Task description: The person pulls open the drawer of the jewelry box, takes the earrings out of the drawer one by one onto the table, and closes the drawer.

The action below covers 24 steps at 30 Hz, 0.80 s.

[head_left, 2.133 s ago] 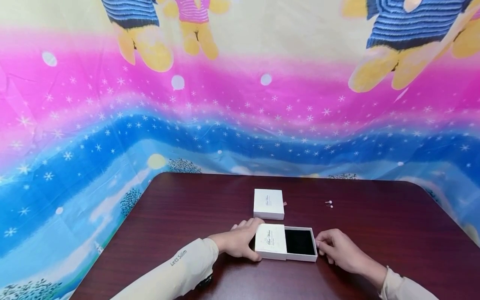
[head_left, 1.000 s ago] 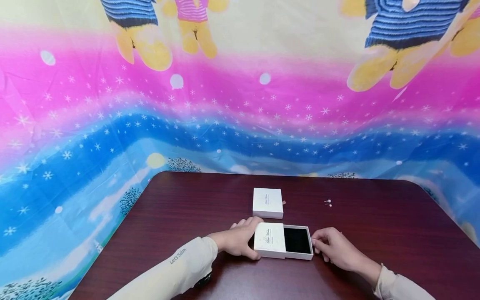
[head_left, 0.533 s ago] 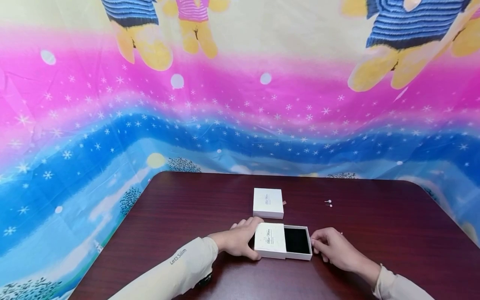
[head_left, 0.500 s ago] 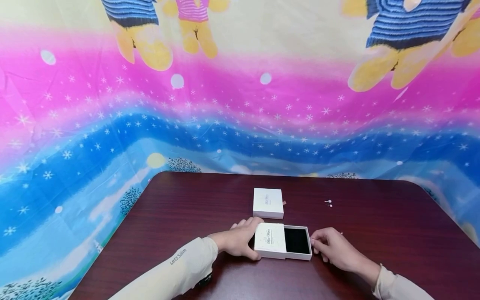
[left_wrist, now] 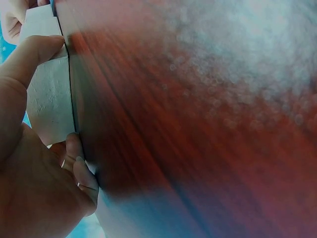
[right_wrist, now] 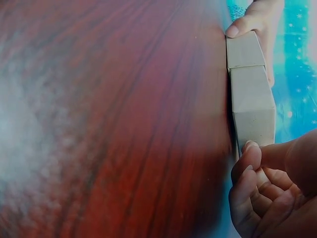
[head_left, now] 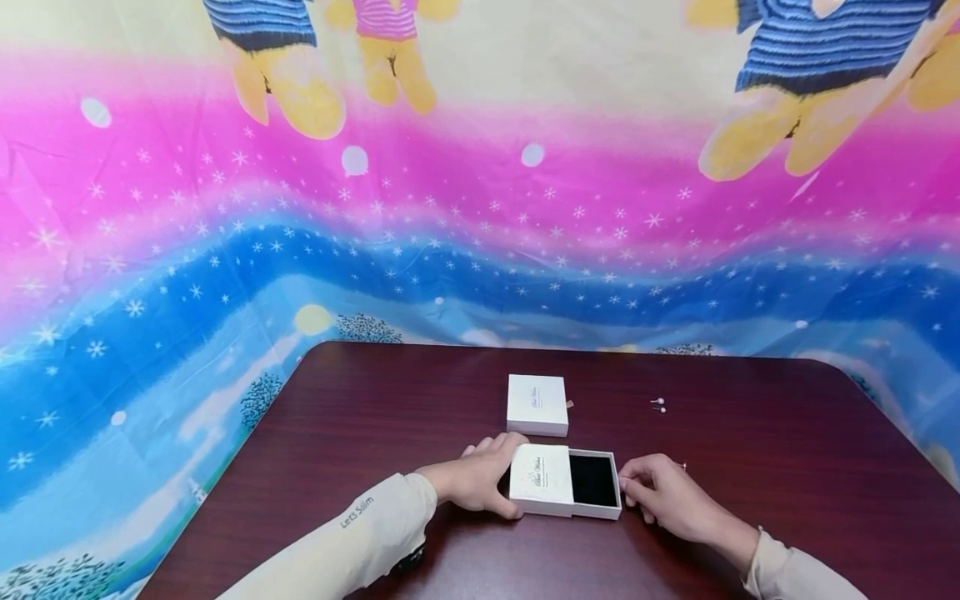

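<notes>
A white jewelry box with printed script lies near the front of the table. Its drawer sticks out to the right, showing a black lining. My left hand grips the box's outer sleeve from the left, thumb along its near side. At the drawer's right end is my right hand, fingers curled, with thumb and forefinger tips together against the end wall. Any pull tab there is hidden by the fingertips. A tiny pale thing shows behind the right knuckles, too small to name.
A second white box stands just behind the first, a small pinkish tab at its right side. Two pearl-like earrings lie to its right on the dark red table. A patterned cloth hangs behind.
The drawer has slid a little leftward into the sleeve, and my right hand has moved left with it. My left hand stays on the sleeve.
</notes>
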Each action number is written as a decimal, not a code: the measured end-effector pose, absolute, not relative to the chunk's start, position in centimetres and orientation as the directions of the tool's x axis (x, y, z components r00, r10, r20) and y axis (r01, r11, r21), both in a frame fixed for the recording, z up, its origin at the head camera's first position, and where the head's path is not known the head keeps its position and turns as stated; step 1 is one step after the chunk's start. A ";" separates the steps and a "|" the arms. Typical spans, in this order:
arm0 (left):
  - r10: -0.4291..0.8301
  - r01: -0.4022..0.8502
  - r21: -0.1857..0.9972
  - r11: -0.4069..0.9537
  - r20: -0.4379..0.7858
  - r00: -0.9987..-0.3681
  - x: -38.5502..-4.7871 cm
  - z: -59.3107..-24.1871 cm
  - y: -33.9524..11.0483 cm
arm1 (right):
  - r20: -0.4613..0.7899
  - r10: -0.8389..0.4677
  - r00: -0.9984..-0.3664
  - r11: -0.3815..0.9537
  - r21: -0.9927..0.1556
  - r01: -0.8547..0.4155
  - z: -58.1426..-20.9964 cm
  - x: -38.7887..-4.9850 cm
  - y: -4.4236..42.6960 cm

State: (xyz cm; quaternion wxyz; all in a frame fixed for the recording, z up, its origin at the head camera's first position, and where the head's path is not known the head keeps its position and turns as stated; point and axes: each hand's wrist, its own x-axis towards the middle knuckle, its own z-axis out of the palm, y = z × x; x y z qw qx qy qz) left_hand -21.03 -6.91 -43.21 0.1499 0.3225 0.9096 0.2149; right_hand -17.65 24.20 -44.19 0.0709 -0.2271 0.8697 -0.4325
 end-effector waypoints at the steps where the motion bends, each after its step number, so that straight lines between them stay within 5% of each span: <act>1: 0.651 0.522 0.488 0.700 -0.134 -0.747 -21.0 -43.2 -6.9 | 0.073 -0.458 -0.886 0.521 -0.786 -0.334 -44.2 -17.6 24.2; 24: 0.645 0.516 0.482 0.707 -0.142 -0.751 -21.2 -43.6 -6.9 | 0.046 -0.445 -0.894 0.543 -0.780 -0.311 -43.8 -17.5 23.8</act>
